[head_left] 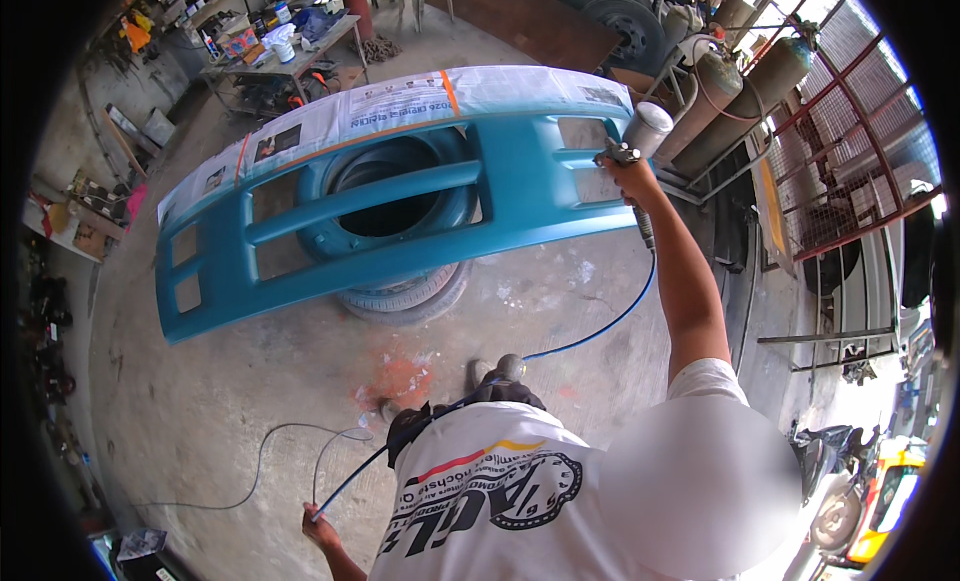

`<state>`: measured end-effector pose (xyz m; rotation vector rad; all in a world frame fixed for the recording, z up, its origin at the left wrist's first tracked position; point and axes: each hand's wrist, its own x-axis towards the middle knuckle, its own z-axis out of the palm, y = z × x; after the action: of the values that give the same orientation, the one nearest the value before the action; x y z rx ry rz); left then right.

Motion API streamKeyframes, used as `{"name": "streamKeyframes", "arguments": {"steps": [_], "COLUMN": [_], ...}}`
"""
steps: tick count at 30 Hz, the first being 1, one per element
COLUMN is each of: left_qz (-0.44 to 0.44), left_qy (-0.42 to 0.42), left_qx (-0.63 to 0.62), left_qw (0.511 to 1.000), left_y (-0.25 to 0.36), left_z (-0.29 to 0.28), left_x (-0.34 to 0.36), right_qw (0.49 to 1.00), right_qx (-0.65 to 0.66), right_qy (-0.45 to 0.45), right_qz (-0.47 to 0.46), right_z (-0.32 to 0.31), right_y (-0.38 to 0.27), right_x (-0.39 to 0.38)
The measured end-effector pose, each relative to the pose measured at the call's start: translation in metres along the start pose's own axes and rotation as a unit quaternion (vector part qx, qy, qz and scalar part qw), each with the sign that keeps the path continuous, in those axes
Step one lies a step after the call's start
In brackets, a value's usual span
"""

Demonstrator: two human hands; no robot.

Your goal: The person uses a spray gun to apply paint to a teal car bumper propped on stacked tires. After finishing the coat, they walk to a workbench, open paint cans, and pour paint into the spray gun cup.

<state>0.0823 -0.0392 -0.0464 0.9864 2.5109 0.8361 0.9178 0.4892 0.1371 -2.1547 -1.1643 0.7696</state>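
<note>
Right hand (632, 181): closed round the grip of a spray gun (622, 155), arm stretched far out. Gun appears at the right end of a long blue-green bumper (515, 176), by its far right corner; cannot tell the gap between them, nor whether the trigger is pressed. Grey cup (649, 124) sits on top of the gun.

Left hand (322, 533): low, well apart from the bumper, fingers closed on a blue hose (608, 328). Hose runs from the gun's grip, sags over the floor (240, 381), then passes in front of the body to this hand.

Bumper lies across a stack of tyres (405, 299), both ends overhanging. Printed paper (400, 106) covers its far edge, orange tape (450, 93) crossing the paper. Gas cylinders (715, 86) stand beyond the right end.

Handling, my judgement: gun is rigid, probably moderate in weight, top-heavy if the cup is full; best held by the grip, cup upright, clear of the nozzle. Hose looks bendy and light, likely to drag; take it mid-length, off the near edge of the bumper. Bumper seems stiff but light for its length, its coat perhaps wet and easily marred; any hold belongs underneath, near both ends.
</note>
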Motion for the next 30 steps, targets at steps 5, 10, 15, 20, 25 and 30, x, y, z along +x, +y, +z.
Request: {"name": "streamKeyframes", "arguments": {"steps": [5,10,15,20,25,30], "left_qz": [0.178,0.193,0.181,0.169,0.091,0.001], "left_qy": [-0.074,-0.115,-0.114,-0.072,0.022,0.123], "left_qx": [-0.032,-0.077,-0.11,-0.111,-0.182,-0.212], "left_qw": [0.981,0.971,0.97,0.977,0.979,0.969], "left_y": [0.105,0.16,0.187,0.19,0.142,0.076], "left_z": [0.043,0.056,0.06,0.045,0.017,-0.035], "left_x": [0.029,0.034,0.02,0.012,0.046,0.085], "right_qw": [0.996,0.992,0.975,0.971,0.993,0.993], "right_qx": [-0.014,-0.038,-0.044,-0.057,0.062,0.079], "right_qy": [0.069,0.106,0.214,0.22,0.036,-0.062], "right_qz": [0.048,0.049,0.029,0.069,0.099,0.063], "right_z": [-0.07,-0.129,-0.182,-0.151,-0.075,0.026], "right_y": [0.069,0.109,0.155,0.137,0.071,-0.025], "right_x": [0.061,0.101,0.137,0.132,0.109,0.055]}}
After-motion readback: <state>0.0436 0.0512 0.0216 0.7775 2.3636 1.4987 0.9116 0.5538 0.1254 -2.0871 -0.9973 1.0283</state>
